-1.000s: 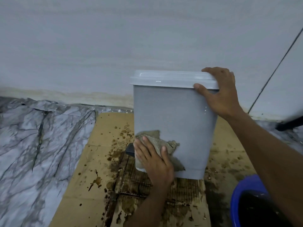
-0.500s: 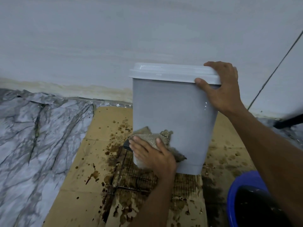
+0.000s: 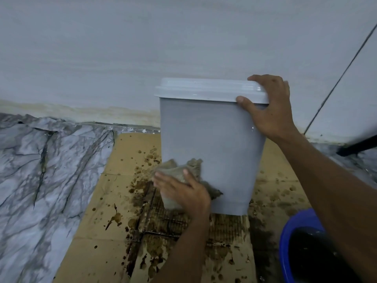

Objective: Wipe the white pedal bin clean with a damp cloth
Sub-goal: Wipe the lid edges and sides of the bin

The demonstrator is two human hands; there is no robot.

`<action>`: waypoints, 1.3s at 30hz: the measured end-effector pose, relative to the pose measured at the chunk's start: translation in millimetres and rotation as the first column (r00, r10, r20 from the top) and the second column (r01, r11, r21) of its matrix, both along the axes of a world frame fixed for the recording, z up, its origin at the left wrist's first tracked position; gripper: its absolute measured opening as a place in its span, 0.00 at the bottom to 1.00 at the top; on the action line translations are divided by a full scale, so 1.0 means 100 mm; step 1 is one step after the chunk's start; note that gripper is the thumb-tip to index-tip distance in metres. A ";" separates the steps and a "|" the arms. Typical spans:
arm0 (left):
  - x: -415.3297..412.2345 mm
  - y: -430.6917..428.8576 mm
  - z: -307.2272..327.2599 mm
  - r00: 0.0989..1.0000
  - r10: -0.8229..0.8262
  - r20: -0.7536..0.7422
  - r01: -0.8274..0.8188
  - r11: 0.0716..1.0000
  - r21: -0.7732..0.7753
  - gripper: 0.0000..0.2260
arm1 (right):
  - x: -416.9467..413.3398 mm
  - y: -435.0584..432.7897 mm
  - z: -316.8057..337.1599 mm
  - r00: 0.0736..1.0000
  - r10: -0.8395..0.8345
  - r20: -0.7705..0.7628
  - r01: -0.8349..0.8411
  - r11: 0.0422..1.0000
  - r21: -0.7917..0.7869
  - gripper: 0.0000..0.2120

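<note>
One smooth, tapered white pedal bin (image 3: 214, 139) stands on soggy, brown-stained cardboard (image 3: 114, 190); the right hand (image 3: 269, 111) has its fingers clamped over the bin's glossy top edge; the left hand (image 3: 183, 193) lays flat, close-set fingers on one crumpled grey cloth (image 3: 175, 170) at the bin's lower left corner; one round blue bucket (image 3: 285, 242) sits nearby.

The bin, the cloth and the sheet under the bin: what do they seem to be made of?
Bin: likely smooth plastic, with glossy glints near its lid. Cloth: coarse woven fabric, frayed edges, looks grey-brown. Sheet: brown corrugated cardboard, ridges exposed where wet and stained.
</note>
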State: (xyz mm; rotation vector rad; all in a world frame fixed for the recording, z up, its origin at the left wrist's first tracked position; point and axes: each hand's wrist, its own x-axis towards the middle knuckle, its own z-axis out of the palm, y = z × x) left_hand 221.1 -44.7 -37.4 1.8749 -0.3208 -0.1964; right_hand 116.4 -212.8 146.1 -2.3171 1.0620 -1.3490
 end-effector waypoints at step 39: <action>0.30 -0.01 0.02 -0.029 -0.637 0.770 0.384 0.704 0.597 0.33 | -0.01 -0.05 -0.03 1.000 -0.019 0.014 0.018 0.999 0.040 0.25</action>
